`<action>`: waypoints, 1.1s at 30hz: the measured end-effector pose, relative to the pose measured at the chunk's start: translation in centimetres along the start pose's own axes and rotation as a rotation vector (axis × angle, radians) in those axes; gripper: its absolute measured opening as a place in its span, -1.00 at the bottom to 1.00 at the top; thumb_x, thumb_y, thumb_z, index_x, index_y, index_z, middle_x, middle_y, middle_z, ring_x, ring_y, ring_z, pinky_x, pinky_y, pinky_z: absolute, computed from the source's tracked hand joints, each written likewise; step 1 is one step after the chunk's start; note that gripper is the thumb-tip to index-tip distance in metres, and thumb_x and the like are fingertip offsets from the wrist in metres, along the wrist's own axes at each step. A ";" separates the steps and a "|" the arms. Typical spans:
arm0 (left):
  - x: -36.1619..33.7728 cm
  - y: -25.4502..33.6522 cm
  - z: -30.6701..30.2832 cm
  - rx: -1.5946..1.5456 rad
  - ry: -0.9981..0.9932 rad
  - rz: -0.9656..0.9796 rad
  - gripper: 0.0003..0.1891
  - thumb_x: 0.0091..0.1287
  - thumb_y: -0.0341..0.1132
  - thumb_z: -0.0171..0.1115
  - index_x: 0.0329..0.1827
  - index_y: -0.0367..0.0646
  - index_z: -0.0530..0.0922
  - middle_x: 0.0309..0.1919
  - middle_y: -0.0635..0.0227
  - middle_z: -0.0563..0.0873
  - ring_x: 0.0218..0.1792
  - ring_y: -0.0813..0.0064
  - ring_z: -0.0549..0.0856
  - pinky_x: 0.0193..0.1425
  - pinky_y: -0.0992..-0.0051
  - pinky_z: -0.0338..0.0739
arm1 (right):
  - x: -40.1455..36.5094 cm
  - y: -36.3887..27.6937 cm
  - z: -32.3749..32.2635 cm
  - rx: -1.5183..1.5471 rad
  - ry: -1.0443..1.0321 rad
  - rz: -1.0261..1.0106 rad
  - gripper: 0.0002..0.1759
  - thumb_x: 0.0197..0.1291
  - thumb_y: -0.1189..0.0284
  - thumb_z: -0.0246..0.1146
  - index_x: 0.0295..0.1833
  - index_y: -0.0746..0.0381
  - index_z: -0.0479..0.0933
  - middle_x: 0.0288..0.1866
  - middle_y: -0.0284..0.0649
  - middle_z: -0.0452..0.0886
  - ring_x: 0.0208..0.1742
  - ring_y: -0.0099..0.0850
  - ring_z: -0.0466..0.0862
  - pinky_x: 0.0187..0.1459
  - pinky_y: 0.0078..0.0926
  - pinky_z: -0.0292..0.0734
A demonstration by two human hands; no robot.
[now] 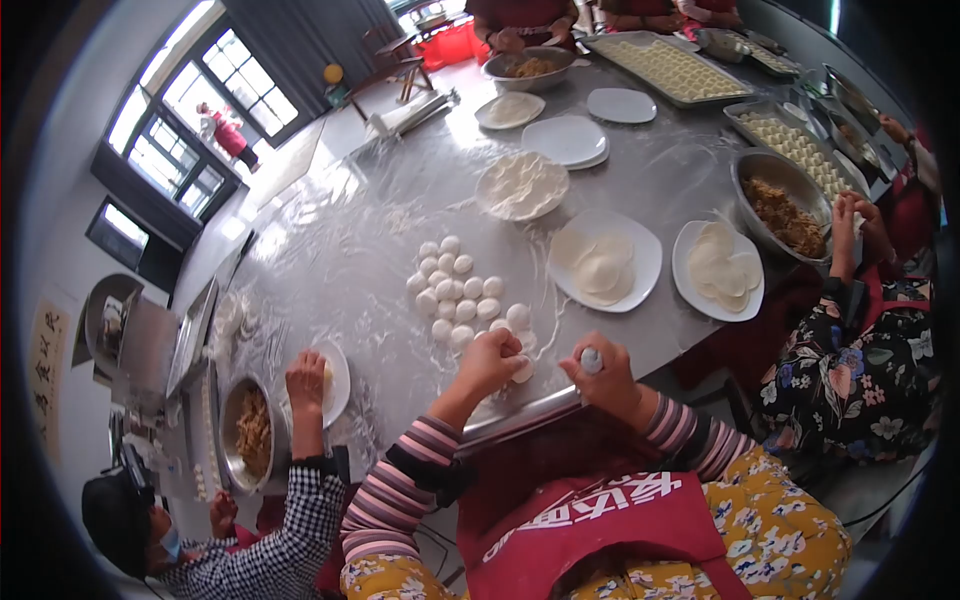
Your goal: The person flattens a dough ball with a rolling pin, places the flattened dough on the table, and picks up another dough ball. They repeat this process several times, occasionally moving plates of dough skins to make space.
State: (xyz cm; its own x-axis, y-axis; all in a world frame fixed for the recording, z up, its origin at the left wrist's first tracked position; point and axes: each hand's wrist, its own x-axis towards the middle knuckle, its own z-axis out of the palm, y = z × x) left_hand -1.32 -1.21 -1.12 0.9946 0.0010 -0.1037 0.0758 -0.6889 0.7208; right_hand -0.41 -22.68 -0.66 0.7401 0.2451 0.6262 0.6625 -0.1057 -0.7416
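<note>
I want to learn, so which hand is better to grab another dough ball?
Probably the left hand. It is close beside the dough balls, though it is at a piece of dough. The right hand is farther off and wrapped around a tool, maybe a rolling pin.

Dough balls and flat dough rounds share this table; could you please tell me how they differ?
The dough balls are plump; the flat dough rounds are thin and broader. The dough balls sit directly on the table; the flat dough rounds overlap on plates. Both are pale.
</note>
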 end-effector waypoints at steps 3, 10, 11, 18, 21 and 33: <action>-1.4 -1.5 -0.7 -0.211 -0.001 -0.132 -0.82 0.07 -0.40 0.37 -0.31 -0.31 0.63 -0.48 0.36 0.68 -0.44 0.62 0.62 -0.32 0.57 0.52 | 2.5 -0.3 0.8 0.019 -0.006 -0.033 -0.73 -0.01 0.49 0.40 -0.34 0.23 0.39 -0.55 -0.09 0.50 -0.55 -0.05 0.54 -0.54 -0.32 0.42; -1.0 0.0 -1.1 -0.041 0.030 -0.044 -0.85 0.06 -0.42 0.33 -0.34 -0.31 0.65 -0.55 0.28 0.67 -0.47 0.55 0.64 -0.36 0.50 0.51 | 5.5 2.8 4.1 -0.031 0.006 0.030 -0.74 0.00 0.49 0.39 -0.35 0.24 0.39 -0.55 -0.05 0.48 -0.55 -0.03 0.51 -0.53 -0.28 0.39; -1.0 -0.3 -1.1 -0.049 0.029 -0.038 -0.85 0.06 -0.42 0.33 -0.34 -0.31 0.65 -0.55 0.28 0.67 -0.47 0.55 0.64 -0.36 0.50 0.51 | 5.1 2.6 3.7 -0.041 0.005 0.028 -0.74 0.00 0.49 0.39 -0.35 0.24 0.39 -0.55 -0.05 0.48 -0.55 -0.03 0.51 -0.53 -0.28 0.39; -3.3 -0.3 0.4 -0.172 0.066 -0.047 -0.87 0.05 -0.38 0.31 -0.40 -0.26 0.67 -0.50 0.09 0.69 -0.43 0.23 0.70 -0.28 0.35 0.55 | 2.7 1.9 2.8 -0.122 0.098 0.011 -0.73 -0.03 0.53 0.38 -0.33 0.26 0.38 -0.53 -0.03 0.49 -0.50 -0.01 0.54 -0.50 -0.26 0.42; -2.2 0.7 0.1 -0.007 0.112 0.012 -0.84 0.08 -0.33 0.29 -0.39 -0.26 0.67 -0.50 0.08 0.68 -0.42 0.19 0.70 -0.26 0.32 0.55 | 4.9 3.2 4.7 -0.108 0.043 0.077 -0.74 -0.02 0.52 0.37 -0.33 0.25 0.37 -0.54 -0.01 0.49 -0.50 0.01 0.55 -0.50 -0.25 0.42; -3.1 -1.1 -0.9 -0.112 -0.099 -0.070 -0.82 0.12 -0.31 0.25 -0.39 -0.29 0.59 -0.51 0.12 0.66 -0.43 0.28 0.65 -0.30 0.34 0.51 | 1.9 1.5 2.4 -0.136 0.097 0.031 -0.73 -0.04 0.55 0.37 -0.30 0.25 0.38 -0.56 -0.04 0.48 -0.52 -0.02 0.55 -0.49 -0.24 0.43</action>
State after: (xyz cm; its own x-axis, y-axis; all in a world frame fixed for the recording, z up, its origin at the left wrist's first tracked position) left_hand -4.42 0.19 -0.99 0.9752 -0.0286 -0.2193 0.1579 -0.6048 0.7805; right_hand 1.72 -20.03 -1.19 0.7636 0.1463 0.6288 0.6440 -0.2425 -0.7256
